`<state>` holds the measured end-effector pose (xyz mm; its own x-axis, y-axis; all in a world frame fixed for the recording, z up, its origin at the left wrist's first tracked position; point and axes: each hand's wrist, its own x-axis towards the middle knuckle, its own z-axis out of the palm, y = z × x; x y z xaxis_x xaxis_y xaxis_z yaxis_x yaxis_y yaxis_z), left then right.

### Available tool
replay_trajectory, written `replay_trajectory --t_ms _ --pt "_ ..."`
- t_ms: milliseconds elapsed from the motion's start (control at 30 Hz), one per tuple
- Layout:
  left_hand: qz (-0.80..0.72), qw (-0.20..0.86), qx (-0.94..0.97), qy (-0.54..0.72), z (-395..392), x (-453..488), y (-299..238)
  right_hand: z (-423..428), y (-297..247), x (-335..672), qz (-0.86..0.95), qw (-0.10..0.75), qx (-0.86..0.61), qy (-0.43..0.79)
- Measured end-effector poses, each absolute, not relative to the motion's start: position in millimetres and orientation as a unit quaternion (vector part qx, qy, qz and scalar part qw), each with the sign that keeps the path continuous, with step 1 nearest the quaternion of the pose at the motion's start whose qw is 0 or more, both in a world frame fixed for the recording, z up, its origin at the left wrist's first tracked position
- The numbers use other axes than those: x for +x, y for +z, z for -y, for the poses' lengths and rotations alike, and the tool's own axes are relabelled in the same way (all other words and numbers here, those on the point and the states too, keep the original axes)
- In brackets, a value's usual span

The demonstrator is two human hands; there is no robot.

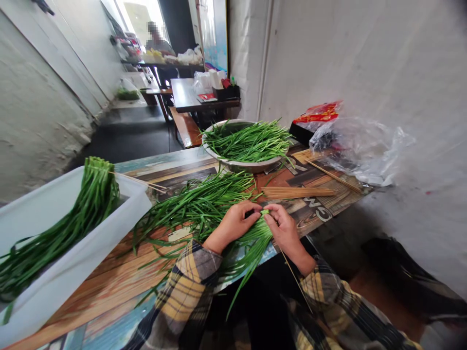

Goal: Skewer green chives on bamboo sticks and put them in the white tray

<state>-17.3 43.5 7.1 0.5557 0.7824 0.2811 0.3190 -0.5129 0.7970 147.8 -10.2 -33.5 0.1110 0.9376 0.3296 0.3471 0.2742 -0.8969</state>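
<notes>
Near the table's front edge, my left hand (235, 223) and my right hand (286, 233) pinch the pale cut ends of a small bunch of Chinese chives (260, 238). Its green leaves hang toward my lap. A thin bamboo skewer (296, 282) slants down from below my right hand; where it meets the chives is hidden. Just beyond my left hand lies a loose pile of chives (207, 199). Several bamboo skewers (299, 192) lie beyond my right hand. At left, a bundle of skewered chives (98, 189) hangs over the inside of a white tray (105, 243).
A metal bowl (251, 167) heaped with chives stands at the table's back. Clear plastic bags (361, 150) and a red packet (319, 113) lie against the right wall. Farther off are another table (186, 92), a bench (186, 127) and a person (160, 46).
</notes>
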Motion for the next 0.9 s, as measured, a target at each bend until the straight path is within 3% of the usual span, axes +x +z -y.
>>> replay_trajectory --t_ms 133,400,633,767,900 --pt "-0.348 0.378 0.809 0.286 -42 -17 7 12 -31 147 0.615 0.511 -0.532 0.278" --pt "-0.356 0.397 0.78 0.328 -41 -20 15 5 -11 141 0.654 0.475 -0.549 0.213" --pt "-0.333 0.494 0.713 0.37 -39 -29 25 0 16 135 0.706 0.453 -0.529 0.126" --pt "-0.322 0.522 0.695 0.375 -34 -42 52 -6 46 133 0.77 0.428 -0.46 0.111" --pt "-0.315 0.464 0.742 0.368 -30 -56 97 -12 87 123 0.804 0.428 -0.401 0.102"
